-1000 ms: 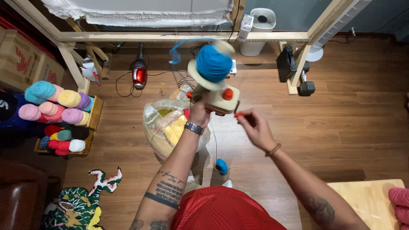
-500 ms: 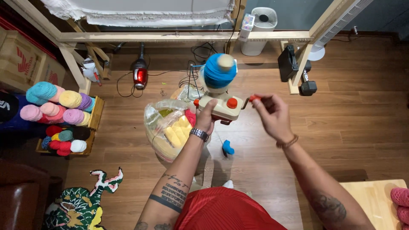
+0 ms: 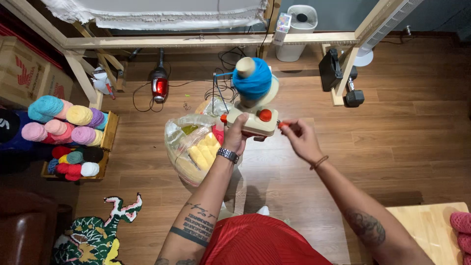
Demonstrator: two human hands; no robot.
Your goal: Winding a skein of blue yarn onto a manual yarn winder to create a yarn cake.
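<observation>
My left hand point(image 3: 235, 135) grips the cream body of a hand-cranked yarn winder point(image 3: 255, 121) held up in front of me. A ball of blue yarn point(image 3: 252, 78) sits wound on its tilted spindle. My right hand point(image 3: 300, 139) pinches the winder's orange crank handle point(image 3: 282, 124) at the right side. A thin blue strand point(image 3: 222, 74) runs off the ball to the left.
A clear plastic bag of yellow yarn point(image 3: 194, 147) sits on the wood floor below the winder. A crate of coloured yarn balls point(image 3: 68, 132) stands at the left, a red tool point(image 3: 160, 87) and cables lie under a wooden frame point(image 3: 211, 41), and dumbbells point(image 3: 352, 95) sit at the right.
My right hand has swung the crank handle round, from low to high right and back beside the winder. The spindle and blue ball have turned. The small blue yarn bit below is gone from view.
</observation>
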